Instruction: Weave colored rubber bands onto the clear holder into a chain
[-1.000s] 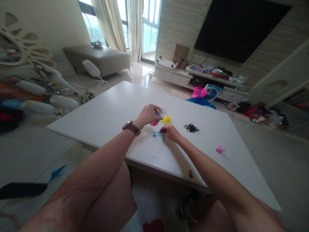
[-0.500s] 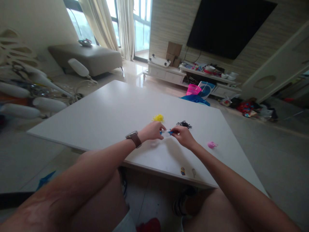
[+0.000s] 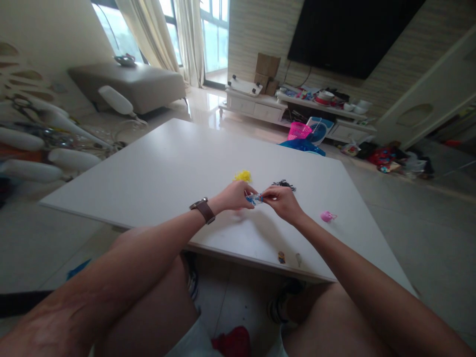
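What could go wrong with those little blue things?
The clear container in the left hand seems tipped sideways, so the blue bits inside might spill. The right hand is near the black pile and could bump it. Spilled blue bits might also mix with the yellow pile.

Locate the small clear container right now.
In the head view, the clear container is just right of centre, between the left hand, which holds it, and the right hand, with the yellow pile beyond.

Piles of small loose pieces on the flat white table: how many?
2: a yellow pile beyond the left hand, a black pile beyond the right hand. Hands may hide others.
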`<state>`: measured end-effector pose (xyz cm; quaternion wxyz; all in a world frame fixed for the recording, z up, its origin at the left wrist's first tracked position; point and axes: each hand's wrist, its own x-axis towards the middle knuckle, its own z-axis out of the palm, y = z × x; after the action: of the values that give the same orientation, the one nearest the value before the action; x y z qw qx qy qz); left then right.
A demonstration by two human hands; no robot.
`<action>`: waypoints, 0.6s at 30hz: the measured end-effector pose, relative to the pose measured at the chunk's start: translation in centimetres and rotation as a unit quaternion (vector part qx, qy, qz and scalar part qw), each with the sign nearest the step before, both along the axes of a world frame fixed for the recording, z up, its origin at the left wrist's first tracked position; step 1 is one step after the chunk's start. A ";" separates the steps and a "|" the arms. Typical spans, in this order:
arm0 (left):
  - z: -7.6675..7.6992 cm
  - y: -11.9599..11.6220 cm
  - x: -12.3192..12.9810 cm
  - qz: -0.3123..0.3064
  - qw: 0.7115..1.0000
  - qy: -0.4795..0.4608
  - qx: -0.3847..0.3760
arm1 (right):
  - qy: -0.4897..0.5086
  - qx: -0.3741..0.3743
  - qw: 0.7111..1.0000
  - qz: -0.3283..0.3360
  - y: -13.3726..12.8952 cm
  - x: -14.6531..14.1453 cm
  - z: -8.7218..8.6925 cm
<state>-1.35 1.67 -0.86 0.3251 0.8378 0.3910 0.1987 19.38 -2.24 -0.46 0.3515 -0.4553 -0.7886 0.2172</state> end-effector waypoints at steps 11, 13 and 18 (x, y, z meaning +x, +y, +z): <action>0.5 -0.2 -0.1 -0.001 0.999 -0.040 -0.037 | 0.039 -0.011 0.995 -0.089 -0.8 -0.6 0.7; 0.4 -0.2 0.0 -0.001 0.998 -0.050 -0.041 | 0.022 0.005 0.995 -0.094 -0.9 -0.6 0.7; 0.3 -0.1 0.1 -0.005 0.997 -0.064 -0.038 | -0.009 0.028 0.997 -0.065 -1.0 -0.6 0.7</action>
<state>-1.24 1.55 -0.60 0.3822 0.8121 0.3728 0.2356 18.79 -3.26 0.21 0.3703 -0.4975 -0.7664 0.1674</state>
